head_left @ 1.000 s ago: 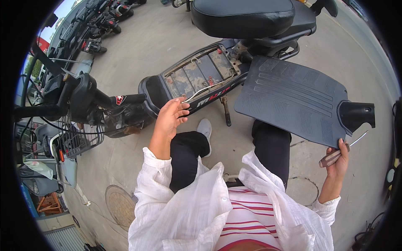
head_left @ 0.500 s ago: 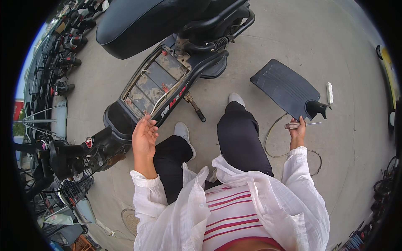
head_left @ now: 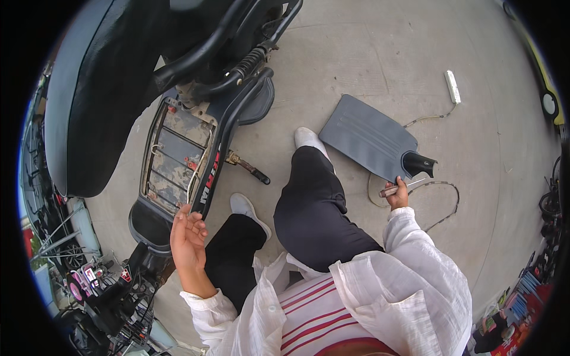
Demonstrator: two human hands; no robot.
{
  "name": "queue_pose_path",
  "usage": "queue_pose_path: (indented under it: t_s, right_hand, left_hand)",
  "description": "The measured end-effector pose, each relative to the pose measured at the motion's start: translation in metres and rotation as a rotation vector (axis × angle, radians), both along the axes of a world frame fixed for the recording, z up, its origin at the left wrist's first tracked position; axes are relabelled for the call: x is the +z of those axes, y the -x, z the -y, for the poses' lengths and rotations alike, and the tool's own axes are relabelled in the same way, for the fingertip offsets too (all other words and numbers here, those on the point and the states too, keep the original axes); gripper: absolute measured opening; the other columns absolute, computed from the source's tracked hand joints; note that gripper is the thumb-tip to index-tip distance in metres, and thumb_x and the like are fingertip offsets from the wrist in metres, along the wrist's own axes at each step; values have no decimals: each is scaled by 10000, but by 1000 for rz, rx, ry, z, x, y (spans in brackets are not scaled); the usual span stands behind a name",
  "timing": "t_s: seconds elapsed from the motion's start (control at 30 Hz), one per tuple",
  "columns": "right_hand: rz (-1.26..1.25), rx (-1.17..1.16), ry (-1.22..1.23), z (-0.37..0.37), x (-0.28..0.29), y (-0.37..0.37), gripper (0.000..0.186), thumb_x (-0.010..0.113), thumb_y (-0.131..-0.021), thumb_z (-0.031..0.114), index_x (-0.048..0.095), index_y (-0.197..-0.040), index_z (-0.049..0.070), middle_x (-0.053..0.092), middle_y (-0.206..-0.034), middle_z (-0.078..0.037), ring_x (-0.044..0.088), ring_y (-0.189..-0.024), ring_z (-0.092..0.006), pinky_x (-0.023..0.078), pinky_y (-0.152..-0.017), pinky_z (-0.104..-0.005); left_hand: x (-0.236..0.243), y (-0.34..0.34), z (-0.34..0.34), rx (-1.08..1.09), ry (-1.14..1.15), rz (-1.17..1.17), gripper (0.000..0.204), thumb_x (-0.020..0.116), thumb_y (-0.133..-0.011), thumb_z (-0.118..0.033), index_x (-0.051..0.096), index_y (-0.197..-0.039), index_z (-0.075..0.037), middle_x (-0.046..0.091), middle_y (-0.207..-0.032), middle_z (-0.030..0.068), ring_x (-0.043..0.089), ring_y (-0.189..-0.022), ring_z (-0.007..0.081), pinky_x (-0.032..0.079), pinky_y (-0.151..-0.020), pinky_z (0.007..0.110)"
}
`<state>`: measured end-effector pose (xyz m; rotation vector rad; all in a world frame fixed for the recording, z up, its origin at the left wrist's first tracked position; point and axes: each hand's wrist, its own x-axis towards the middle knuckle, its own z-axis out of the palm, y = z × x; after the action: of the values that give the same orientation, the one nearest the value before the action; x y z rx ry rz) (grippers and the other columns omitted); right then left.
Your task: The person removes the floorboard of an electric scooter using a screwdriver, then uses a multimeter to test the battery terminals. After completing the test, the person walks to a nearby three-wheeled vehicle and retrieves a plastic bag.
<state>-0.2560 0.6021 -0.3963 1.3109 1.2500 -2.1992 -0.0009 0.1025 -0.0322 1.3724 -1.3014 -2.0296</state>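
My right hand [head_left: 398,194] grips the near edge of a dark grey ribbed footboard panel [head_left: 369,137], which lies low over the concrete, and also holds a screwdriver [head_left: 404,187] with a brown handle. My left hand [head_left: 187,236] is open, fingers spread, by the rim of the scooter's open floor compartment [head_left: 176,155], where dusty batteries with red terminals show. The black scooter seat [head_left: 95,89] fills the upper left.
My dark-trousered legs and white shoes [head_left: 309,137] stand between scooter and panel. A thin wire loop [head_left: 442,199] and a white strip [head_left: 452,86] lie on the concrete at right. The kickstand [head_left: 246,168] sticks out. Handlebars and a basket [head_left: 113,302] sit lower left.
My right hand has lowered the footboard panel away to the right, down near the ground. The view has swung right; my left hand stays open by the battery compartment.
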Motion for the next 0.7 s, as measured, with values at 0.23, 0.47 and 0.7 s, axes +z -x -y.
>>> queue_pose_path:
  t_s: [0.23,0.47,0.7]
  right_hand:
    - [259,84,-225,-70,-63,2,202,605,-954,271,508,-1053,124,567,-910,-93,575,-771,-262,500,-640,-408]
    - [361,375,-149,-22,8,-40,287,473,-973,329,405,-1102,81,522,-859,-164,532,-657,-263,436,-533,-438]
    - [417,240,-137,-9,21,-27,236,465,-981,291,443,-1076,76,537,-777,-110,541,-618,-232,446,-538,-398]
  left_hand:
    - [3,31,-6,-77,-12,33,367,536,-981,-289,524,-1235,-26,636,-918,44,573,-766,117,439,-651,244]
    - [7,3,-29,-198,134,132,290,539,-980,-261,590,-1178,-55,629,-916,16,550,-777,77,427,-681,223]
    - [22,14,-40,-250,253,57,295,525,-987,-244,583,-1190,-38,621,-905,13,522,-775,69,426,-690,222]
